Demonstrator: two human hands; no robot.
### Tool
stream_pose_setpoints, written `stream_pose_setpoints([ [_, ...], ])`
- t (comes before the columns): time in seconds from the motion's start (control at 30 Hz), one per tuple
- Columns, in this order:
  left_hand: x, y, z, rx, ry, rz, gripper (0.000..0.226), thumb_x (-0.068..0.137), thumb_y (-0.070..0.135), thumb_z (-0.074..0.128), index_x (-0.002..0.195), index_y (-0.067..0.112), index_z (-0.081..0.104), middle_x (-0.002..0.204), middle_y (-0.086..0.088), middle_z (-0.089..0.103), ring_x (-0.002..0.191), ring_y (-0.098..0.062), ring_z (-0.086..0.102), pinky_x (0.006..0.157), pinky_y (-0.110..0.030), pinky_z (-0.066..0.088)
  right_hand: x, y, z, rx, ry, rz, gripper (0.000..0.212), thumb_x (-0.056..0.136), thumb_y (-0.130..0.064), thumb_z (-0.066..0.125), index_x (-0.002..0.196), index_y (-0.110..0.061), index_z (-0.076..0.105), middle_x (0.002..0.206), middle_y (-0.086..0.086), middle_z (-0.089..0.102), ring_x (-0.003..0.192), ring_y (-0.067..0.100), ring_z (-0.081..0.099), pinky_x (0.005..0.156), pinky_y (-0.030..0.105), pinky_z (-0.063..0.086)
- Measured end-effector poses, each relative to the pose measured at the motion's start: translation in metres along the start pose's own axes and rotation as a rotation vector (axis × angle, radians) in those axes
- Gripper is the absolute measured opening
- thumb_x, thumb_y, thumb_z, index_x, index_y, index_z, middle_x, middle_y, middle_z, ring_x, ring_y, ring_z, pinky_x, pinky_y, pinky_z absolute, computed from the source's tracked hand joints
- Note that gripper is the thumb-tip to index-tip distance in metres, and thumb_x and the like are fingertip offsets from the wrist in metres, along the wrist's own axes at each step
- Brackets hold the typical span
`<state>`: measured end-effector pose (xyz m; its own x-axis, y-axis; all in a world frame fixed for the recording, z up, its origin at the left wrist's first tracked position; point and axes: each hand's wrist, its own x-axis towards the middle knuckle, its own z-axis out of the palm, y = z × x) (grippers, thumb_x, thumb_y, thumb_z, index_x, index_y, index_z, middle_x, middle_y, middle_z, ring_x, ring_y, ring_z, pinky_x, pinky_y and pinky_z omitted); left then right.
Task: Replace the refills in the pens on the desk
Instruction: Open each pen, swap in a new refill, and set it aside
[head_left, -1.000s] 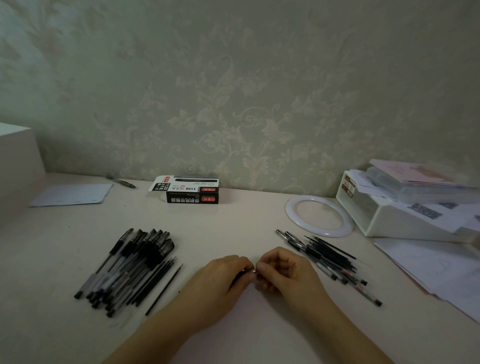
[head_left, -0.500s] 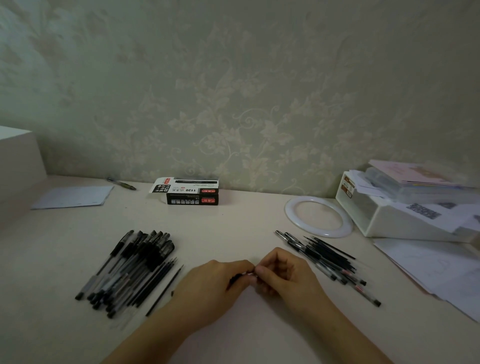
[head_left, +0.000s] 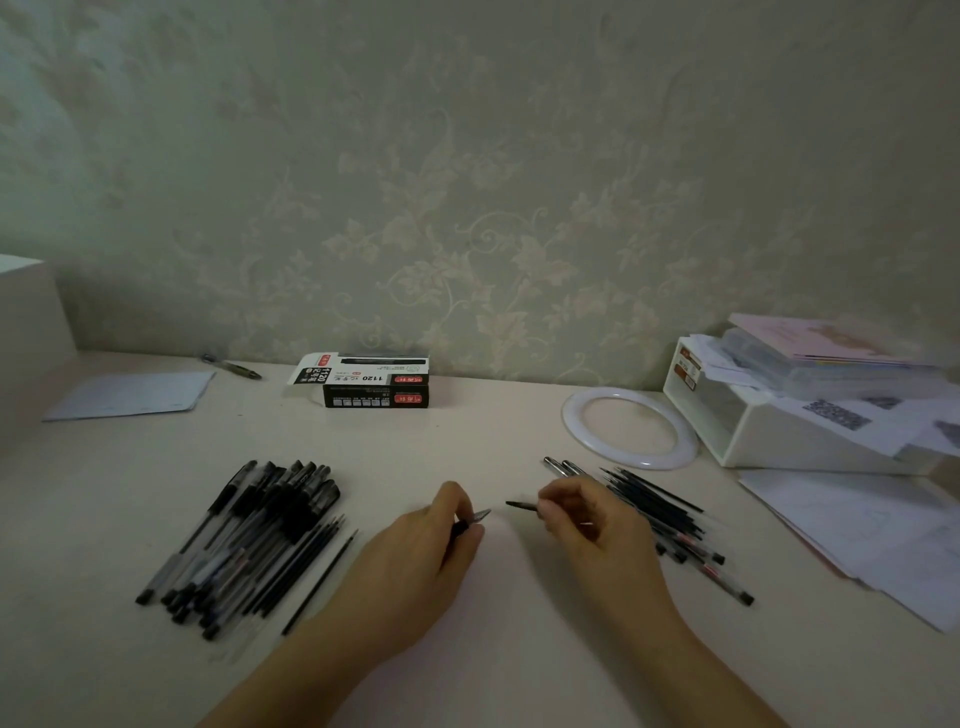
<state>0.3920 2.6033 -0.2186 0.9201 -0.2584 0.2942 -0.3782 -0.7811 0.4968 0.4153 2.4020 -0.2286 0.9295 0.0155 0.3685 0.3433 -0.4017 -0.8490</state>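
My left hand grips a dark pen barrel; only its pointed end shows past my fingers. My right hand pinches a thin dark refill whose tip points left toward the barrel, with a small gap between the two. The rest of the refill is hidden in my fingers. A pile of black capped pens with a few loose refills lies left of my hands. Behind my right hand lies a smaller pile of refills and pens.
A black and white refill box stands by the wall. A white ring, a white storage box topped with papers and loose sheets fill the right side. A pale sheet and one pen lie at the back left.
My hands were together at the middle of the desk; they have drawn apart, the right one pulling the refill out to the right.
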Motion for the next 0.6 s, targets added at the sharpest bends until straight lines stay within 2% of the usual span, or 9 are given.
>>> stream_pose_setpoints([
  [0.1, 0.0, 0.001, -0.001, -0.046, 0.004, -0.002, 0.009, 0.101, 0.032, 0.039, 0.093, 0.027, 0.039, 0.066, 0.007, 0.045, 0.06, -0.004, 0.044, 0.05, -0.023, 0.029, -0.002, 0.001, 0.001, -0.128, -0.027, -0.033, 0.012, 0.085, -0.021, 0.072, 0.079, -0.03, 0.068, 0.081, -0.017, 0.069, 0.077, 0.0, 0.064, 0.069, 0.012, 0.048],
  [0.23, 0.002, -0.002, -0.001, -0.037, 0.025, 0.009, 0.005, 0.099, 0.027, 0.044, 0.094, 0.028, 0.045, 0.082, 0.013, 0.05, 0.072, -0.004, 0.048, 0.06, -0.02, 0.039, -0.002, 0.006, 0.006, -0.318, -0.051, -0.094, 0.011, 0.078, -0.019, 0.077, 0.079, -0.026, 0.068, 0.079, -0.013, 0.066, 0.083, 0.0, 0.058, 0.072, 0.01, 0.042],
  [0.37, 0.003, -0.005, 0.002, -0.019, 0.042, 0.061, 0.002, 0.096, 0.03, 0.051, 0.095, 0.031, 0.05, 0.092, 0.017, 0.052, 0.08, -0.003, 0.051, 0.068, -0.02, 0.044, -0.002, 0.006, 0.004, -0.262, -0.023, -0.127, 0.008, 0.083, -0.02, 0.073, 0.086, -0.025, 0.068, 0.087, -0.017, 0.064, 0.092, -0.001, 0.056, 0.075, 0.006, 0.038],
  [0.43, 0.004, -0.006, 0.002, -0.039, 0.057, 0.092, 0.003, 0.095, 0.03, 0.054, 0.095, 0.032, 0.052, 0.093, 0.017, 0.054, 0.081, -0.003, 0.053, 0.069, -0.021, 0.046, -0.002, 0.001, 0.005, -0.213, -0.001, -0.156, 0.002, 0.088, -0.028, 0.069, 0.089, -0.029, 0.067, 0.09, -0.019, 0.063, 0.093, 0.002, 0.057, 0.075, 0.008, 0.039],
  [0.47, 0.004, -0.005, 0.003, -0.059, 0.064, 0.11, 0.003, 0.094, 0.03, 0.056, 0.095, 0.032, 0.054, 0.092, 0.017, 0.055, 0.08, -0.003, 0.053, 0.068, -0.02, 0.046, -0.003, -0.001, 0.005, -0.199, -0.004, -0.175, 0.004, 0.088, -0.035, 0.067, 0.089, -0.031, 0.067, 0.09, -0.019, 0.063, 0.092, 0.003, 0.057, 0.074, 0.008, 0.038],
  [0.53, 0.005, -0.004, 0.003, -0.101, 0.071, 0.146, 0.005, 0.093, 0.029, 0.06, 0.095, 0.031, 0.057, 0.091, 0.017, 0.057, 0.079, -0.003, 0.054, 0.065, -0.015, 0.044, -0.004, -0.003, 0.007, -0.198, -0.069, -0.202, 0.022, 0.085, -0.052, 0.059, 0.086, -0.032, 0.068, 0.086, -0.018, 0.064, 0.089, 0.005, 0.056, 0.072, 0.008, 0.036],
  [0.6, 0.006, -0.004, 0.004, -0.126, 0.075, 0.174, 0.005, 0.092, 0.027, 0.063, 0.095, 0.03, 0.059, 0.091, 0.018, 0.059, 0.079, -0.002, 0.055, 0.064, -0.01, 0.04, -0.004, -0.003, 0.01, -0.164, -0.147, -0.186, 0.031, 0.082, -0.058, 0.055, 0.082, -0.03, 0.069, 0.082, -0.014, 0.066, 0.082, 0.008, 0.057, 0.067, 0.01, 0.037],
])
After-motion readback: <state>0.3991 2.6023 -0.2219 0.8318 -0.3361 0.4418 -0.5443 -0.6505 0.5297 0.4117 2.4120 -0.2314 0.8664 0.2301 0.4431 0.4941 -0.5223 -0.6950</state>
